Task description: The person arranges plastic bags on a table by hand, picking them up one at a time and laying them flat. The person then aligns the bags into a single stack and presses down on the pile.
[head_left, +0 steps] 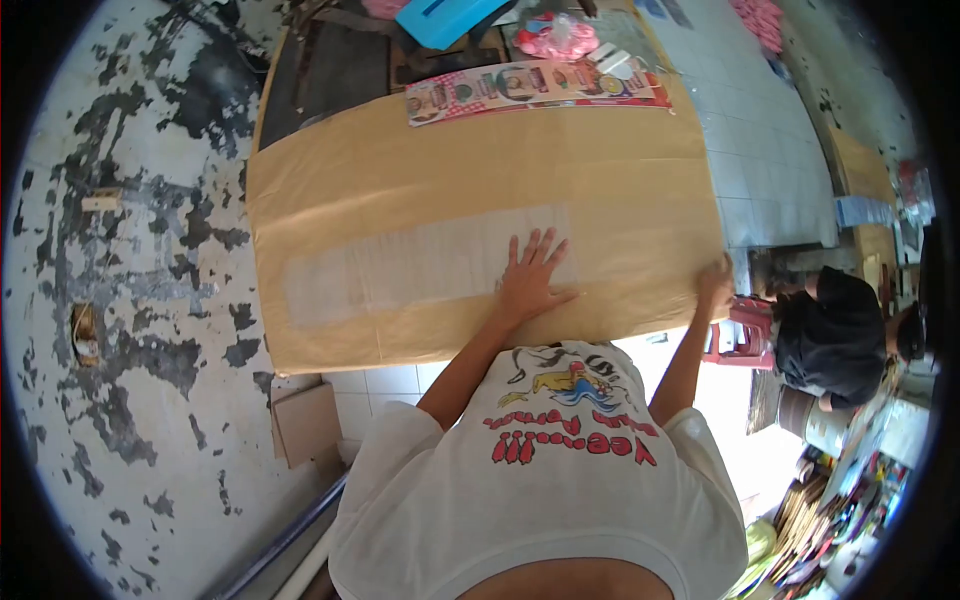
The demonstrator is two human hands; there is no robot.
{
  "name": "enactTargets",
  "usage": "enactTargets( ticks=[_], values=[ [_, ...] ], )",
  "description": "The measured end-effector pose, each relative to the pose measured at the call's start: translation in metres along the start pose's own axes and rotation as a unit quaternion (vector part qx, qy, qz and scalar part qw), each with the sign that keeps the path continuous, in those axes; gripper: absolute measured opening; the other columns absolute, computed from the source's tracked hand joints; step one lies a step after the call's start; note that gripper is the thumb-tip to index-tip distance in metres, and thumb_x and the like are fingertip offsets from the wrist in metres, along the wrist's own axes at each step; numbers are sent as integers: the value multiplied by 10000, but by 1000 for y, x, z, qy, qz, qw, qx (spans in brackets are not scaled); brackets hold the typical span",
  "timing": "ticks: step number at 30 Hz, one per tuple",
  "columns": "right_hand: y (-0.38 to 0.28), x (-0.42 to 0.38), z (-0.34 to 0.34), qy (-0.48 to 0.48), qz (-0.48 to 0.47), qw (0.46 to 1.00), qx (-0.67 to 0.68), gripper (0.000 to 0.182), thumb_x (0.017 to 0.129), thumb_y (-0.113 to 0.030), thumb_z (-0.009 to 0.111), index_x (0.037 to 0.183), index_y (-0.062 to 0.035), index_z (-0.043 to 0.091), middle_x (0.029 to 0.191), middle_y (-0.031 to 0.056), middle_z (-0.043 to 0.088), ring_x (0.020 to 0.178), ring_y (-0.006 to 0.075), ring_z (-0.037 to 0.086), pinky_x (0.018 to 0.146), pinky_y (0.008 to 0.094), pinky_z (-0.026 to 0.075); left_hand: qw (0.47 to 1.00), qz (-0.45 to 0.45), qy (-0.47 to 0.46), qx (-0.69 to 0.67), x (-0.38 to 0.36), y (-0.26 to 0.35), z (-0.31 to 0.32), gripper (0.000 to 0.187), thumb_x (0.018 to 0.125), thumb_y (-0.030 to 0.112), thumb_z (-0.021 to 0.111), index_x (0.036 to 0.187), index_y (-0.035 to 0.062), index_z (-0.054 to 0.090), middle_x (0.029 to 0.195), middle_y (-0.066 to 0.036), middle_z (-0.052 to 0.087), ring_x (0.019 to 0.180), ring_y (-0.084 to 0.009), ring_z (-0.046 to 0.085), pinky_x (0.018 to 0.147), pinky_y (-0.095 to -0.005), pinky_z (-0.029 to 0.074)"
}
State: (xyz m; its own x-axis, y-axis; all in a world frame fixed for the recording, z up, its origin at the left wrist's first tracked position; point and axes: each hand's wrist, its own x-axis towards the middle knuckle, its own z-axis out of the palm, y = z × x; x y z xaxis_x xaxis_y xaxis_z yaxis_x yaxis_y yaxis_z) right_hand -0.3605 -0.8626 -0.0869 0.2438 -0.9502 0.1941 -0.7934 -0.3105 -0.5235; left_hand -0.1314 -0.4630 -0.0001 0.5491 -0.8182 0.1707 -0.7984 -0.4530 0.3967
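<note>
My left hand point(535, 277) lies flat with its fingers spread, on the right end of a long, pale, see-through strip point(400, 265). The strip rests on brown paper point(450, 170) that covers the table. At the table's right edge is my right hand point(715, 283), its fingers curled down by the border of the brown paper. What those fingers hold, if anything, is too small to make out.
Printed banner sheets point(530, 88) lie across the table's far part, near a pink plastic bag point(558, 38) and a blue plastic object point(450, 18). A person in black point(835, 335) sits at the right, beside a red plastic stool point(745, 335). A peeling wall point(150, 260) borders the left.
</note>
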Motion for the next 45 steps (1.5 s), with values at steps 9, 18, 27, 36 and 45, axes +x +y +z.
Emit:
enactTargets(
  ticks=[9,18,27,36,45],
  values=[
    [67,112,-12,-411,376,677,481,890,933,-725,246,1491,-36,315,1450,164,455,1328,315,438,1114,418,341,998,-53,44,2,-2,9,13,568,905,503,552,1392,214,503,1525,-105,365,1415,-321,312,1143,-599,168],
    [-170,46,-117,-80,-1,567,820,884,882,-734,380,1502,-110,301,1597,146,187,1443,474,131,1159,665,81,996,-42,85,-2,-5,7,13,466,958,324,506,1392,154,493,1495,-87,414,1390,-279,356,1140,-554,225],
    [-371,-75,-158,-237,-124,576,772,1145,736,-884,390,1548,-110,161,1599,241,26,1468,448,40,1159,653,2,996,-10,88,23,-13,-4,19,540,952,333,484,1404,38,450,1511,-101,385,1392,-274,344,1138,-528,231],
    [-462,-221,-42,-431,-336,651,527,574,1006,-472,356,1464,-129,326,1506,175,395,1433,331,297,1182,495,127,992,-13,-55,-114,-14,-7,4,658,931,351,502,1476,34,315,1552,-109,301,1417,-265,284,1156,-514,197],
    [-316,-184,115,-222,-442,868,-30,550,962,-264,473,1449,-25,378,1523,241,315,1436,400,240,1163,545,184,998,8,26,56,-17,-8,14,668,891,326,519,1454,2,364,1498,-158,380,1372,-288,356,1149,-547,193]
  ],
)
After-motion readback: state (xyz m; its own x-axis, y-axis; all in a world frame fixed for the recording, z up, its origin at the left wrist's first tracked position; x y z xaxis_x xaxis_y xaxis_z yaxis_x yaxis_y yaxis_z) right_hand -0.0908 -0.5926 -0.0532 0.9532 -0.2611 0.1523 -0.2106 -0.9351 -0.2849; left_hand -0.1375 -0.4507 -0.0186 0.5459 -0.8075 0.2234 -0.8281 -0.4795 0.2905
